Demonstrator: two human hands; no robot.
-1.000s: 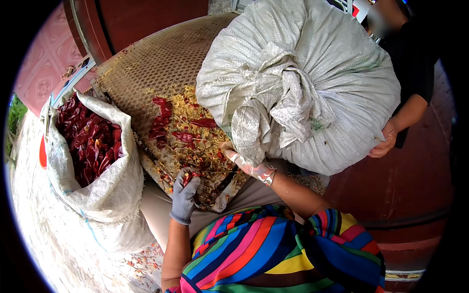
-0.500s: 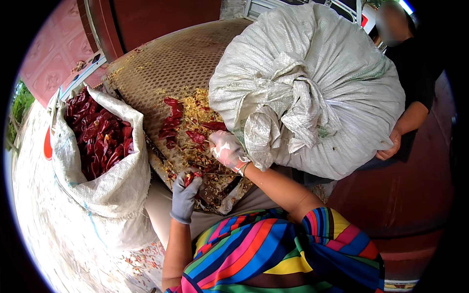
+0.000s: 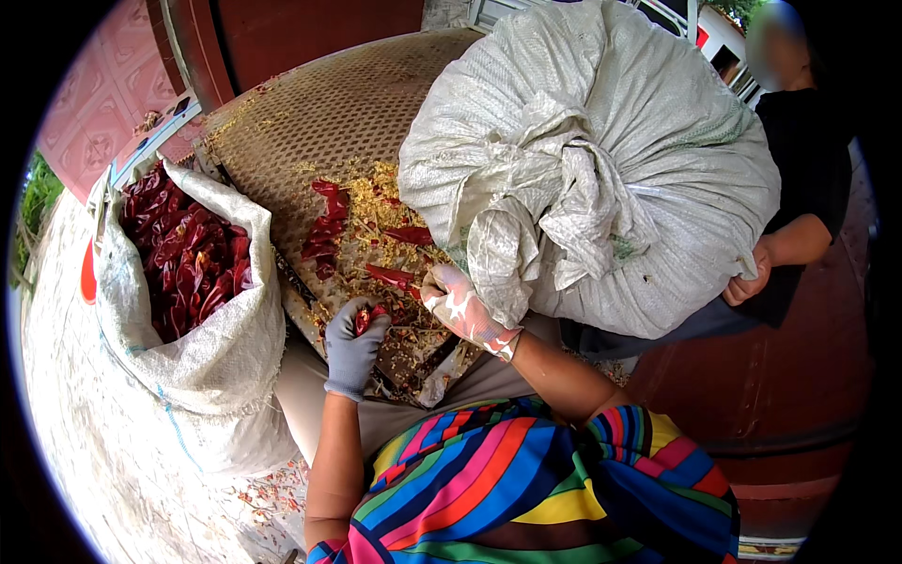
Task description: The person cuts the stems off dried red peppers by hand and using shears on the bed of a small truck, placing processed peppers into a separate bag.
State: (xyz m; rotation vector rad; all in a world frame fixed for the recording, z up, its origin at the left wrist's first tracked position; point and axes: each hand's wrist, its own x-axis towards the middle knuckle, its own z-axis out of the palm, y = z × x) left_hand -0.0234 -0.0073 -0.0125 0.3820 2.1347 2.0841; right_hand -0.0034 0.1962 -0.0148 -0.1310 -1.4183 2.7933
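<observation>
My left hand (image 3: 351, 346), in a grey glove, is closed around a small piece of dried red chili (image 3: 365, 320) over the near edge of a woven tray (image 3: 376, 89). To its right, my right hand (image 3: 462, 305) wears a pink-and-white patterned glove. Its fingers are pinched at the end of a longer dried chili (image 3: 391, 276), their tips partly hidden. Several loose chilies (image 3: 324, 233) lie beyond on the tray, among scattered yellow seeds (image 3: 376, 211) and stem bits. Another chili (image 3: 411, 235) rests close to the large sack.
An open white woven sack (image 3: 221, 376) full of dried chilies (image 3: 188, 249) stands at the left. A big tied white sack (image 3: 648, 179) bulges over the tray's right side. Beyond it sits another person (image 3: 799, 188), hands against the sack. Red bits (image 3: 268, 498) litter the floor.
My right hand has moved nearer my body and slightly right, drawing the longer chili along with it. My left hand still grips its chili piece, now a little higher in view.
</observation>
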